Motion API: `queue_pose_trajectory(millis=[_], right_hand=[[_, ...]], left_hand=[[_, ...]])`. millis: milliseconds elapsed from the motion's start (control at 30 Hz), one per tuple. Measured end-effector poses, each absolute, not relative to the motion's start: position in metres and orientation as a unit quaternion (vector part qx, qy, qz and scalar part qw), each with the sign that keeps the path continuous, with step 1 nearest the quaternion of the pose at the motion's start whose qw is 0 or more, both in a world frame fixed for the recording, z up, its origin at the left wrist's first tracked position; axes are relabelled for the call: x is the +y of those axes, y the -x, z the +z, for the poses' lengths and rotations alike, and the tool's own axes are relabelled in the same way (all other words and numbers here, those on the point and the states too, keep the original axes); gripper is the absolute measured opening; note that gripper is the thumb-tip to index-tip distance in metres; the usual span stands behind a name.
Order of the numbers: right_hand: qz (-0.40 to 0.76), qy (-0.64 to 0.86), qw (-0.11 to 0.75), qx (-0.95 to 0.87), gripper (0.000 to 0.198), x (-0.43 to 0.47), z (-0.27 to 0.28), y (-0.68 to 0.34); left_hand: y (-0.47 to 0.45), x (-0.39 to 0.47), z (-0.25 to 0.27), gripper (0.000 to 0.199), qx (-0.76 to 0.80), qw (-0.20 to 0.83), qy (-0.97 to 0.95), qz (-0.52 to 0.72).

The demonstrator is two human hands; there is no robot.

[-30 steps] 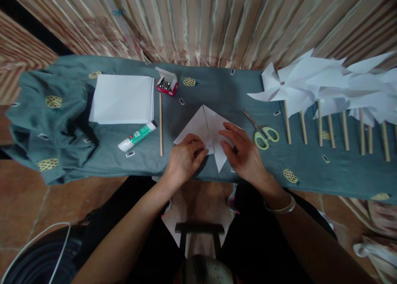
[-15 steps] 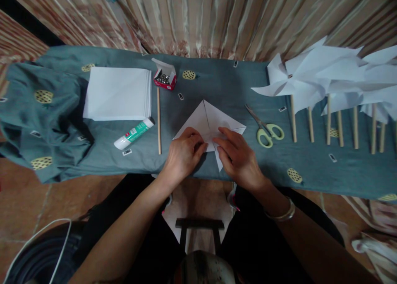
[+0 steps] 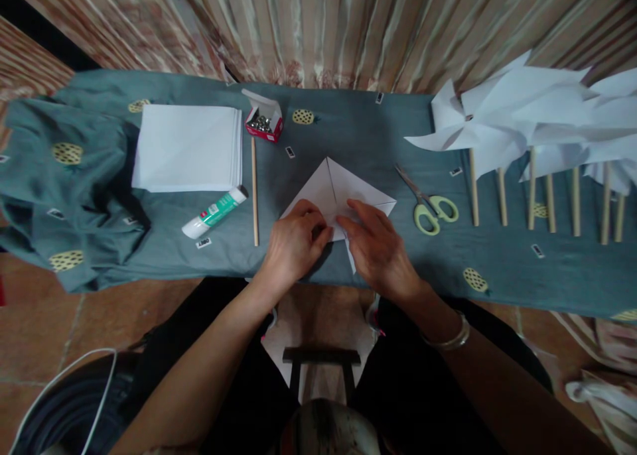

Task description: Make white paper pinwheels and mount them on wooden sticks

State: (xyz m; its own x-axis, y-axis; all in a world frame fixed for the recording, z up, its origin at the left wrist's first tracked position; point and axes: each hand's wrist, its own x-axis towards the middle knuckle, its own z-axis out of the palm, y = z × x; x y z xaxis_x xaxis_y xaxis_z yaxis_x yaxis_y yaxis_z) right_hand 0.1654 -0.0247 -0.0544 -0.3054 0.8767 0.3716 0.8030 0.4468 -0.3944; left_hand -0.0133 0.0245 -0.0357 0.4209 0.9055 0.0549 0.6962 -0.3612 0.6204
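Note:
A white square of paper lies turned cornerwise on the cloth-covered table, with dark lines running inward from its far and right corners. One strip of it points toward the table's front edge. On its near left part my left hand has curled fingers, thumb and forefinger pinching the paper. My right hand rests over the near right part, fingers stretched out and apart, the tips touching the sheet. Both hands hide some of the near side. To the right lie scissors with light green handles.
Left of the hands are a wooden stick, a glue stick, a stack of white paper and an open red box of metal pins. Paper pinwheels on sticks lie at the right. A curtain hangs behind.
My right hand has shifted slightly left over the paper, its fingers a little closer to my left hand. My left hand keeps its pinch in nearly the same place.

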Motion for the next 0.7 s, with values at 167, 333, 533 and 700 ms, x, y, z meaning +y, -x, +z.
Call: queue_pose_trajectory(millis=[167, 333, 533, 700], right_hand=[[0.064, 0.529, 0.263, -0.805, 0.034, -0.0235, -0.0538, -0.1631], [0.050, 0.529, 0.266, -0.804, 0.033, -0.0244, -0.0553, -0.1603], [0.070, 0.538, 0.267, -0.796, 0.034, -0.0254, -0.0559, -0.1586], [0.073, 0.539, 0.260, -0.798, 0.035, -0.0257, -0.0565, -0.1583]], left_hand=[[0.0133, 0.0255, -0.0354, 0.010, 0.501, 0.261, -0.802, 0.197], [0.0139, 0.0268, -0.0351, 0.010, 0.502, 0.268, -0.800, 0.188], [0.0139, 0.0270, -0.0357, 0.008, 0.498, 0.270, -0.801, 0.192], [0.0129, 0.0277, -0.0349, 0.009, 0.500, 0.277, -0.800, 0.185]])
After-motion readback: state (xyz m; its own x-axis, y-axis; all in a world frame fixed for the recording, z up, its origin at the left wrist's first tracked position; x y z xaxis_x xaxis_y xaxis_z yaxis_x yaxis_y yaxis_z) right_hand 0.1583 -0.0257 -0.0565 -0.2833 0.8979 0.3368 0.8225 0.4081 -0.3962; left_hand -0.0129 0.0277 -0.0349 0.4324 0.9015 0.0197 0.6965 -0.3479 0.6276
